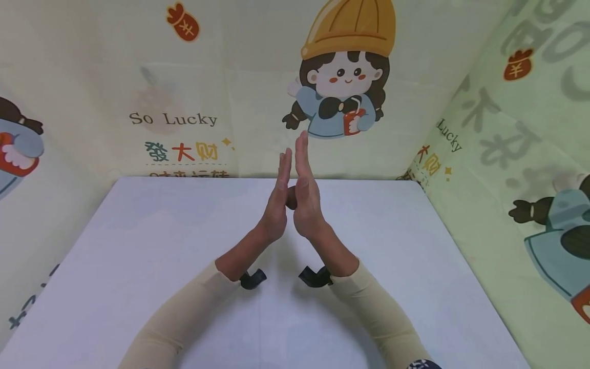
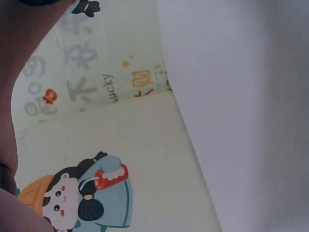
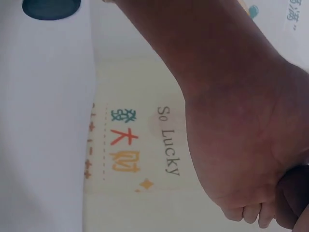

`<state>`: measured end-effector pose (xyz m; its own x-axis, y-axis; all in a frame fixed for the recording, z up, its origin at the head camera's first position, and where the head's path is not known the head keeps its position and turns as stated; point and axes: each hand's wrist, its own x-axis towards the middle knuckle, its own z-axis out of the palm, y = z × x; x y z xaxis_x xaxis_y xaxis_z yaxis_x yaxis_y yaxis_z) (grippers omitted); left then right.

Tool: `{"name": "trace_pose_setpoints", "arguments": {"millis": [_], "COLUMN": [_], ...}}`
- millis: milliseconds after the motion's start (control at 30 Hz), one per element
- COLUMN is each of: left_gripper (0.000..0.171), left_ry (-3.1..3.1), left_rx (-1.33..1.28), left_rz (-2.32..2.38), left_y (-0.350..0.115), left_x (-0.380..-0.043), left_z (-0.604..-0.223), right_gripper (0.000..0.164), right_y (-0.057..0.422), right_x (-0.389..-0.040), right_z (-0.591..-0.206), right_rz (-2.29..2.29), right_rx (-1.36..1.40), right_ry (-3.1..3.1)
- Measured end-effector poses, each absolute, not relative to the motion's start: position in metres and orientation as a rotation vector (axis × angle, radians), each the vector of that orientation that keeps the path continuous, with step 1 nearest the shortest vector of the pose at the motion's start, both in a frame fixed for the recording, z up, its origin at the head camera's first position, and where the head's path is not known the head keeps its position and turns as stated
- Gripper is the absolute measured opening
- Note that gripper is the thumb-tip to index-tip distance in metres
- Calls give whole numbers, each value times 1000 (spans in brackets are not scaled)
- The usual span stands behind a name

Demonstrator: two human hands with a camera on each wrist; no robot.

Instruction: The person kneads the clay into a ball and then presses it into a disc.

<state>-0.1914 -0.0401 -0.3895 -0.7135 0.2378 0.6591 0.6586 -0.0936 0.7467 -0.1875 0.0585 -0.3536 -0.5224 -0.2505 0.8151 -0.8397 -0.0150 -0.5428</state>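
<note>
My left hand [image 1: 277, 205] and right hand [image 1: 308, 205] stand upright, palms facing each other, above the table in the head view. Fingers on both are straight and point up and away. Pressed between the lower palms is a small dark brown rounded lump [image 1: 291, 198]; its kind is unclear. Most of it is hidden by the right thumb and the palms. The right wrist view shows the left palm [image 3: 241, 140] close up, with the brown lump [image 3: 294, 195] against it at the right edge. In the left wrist view, a forearm [image 2: 19, 43] fills the upper left.
Below the hands lies a white tabletop [image 1: 161, 246]. Cloth walls printed with cartoon figures [image 1: 345, 82] and lettering [image 1: 184, 151] enclose its back and sides. A dark curved wrist mount shows under each forearm, the left mount [image 1: 253, 279] and the right mount [image 1: 315, 277].
</note>
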Motion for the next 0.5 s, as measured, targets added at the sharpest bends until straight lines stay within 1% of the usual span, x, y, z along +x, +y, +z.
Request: {"name": "trace_pose_setpoints", "arguments": {"millis": [233,500], "left_gripper": [63,72], "left_ry": [-1829,-1797], "left_rx": [-1024,-1030], "left_rz": [-1853,-1811], "left_y": [-38,-37], "left_x": [-182,-175], "left_z": [-386,-380], "right_gripper": [88,88], "right_y": [63,63], "right_x": [-191,-193], "right_z": [-350,-361], "right_rz": [1585,1774], "right_rx": [1157,1115], "right_ry": [-1777,-1819]}}
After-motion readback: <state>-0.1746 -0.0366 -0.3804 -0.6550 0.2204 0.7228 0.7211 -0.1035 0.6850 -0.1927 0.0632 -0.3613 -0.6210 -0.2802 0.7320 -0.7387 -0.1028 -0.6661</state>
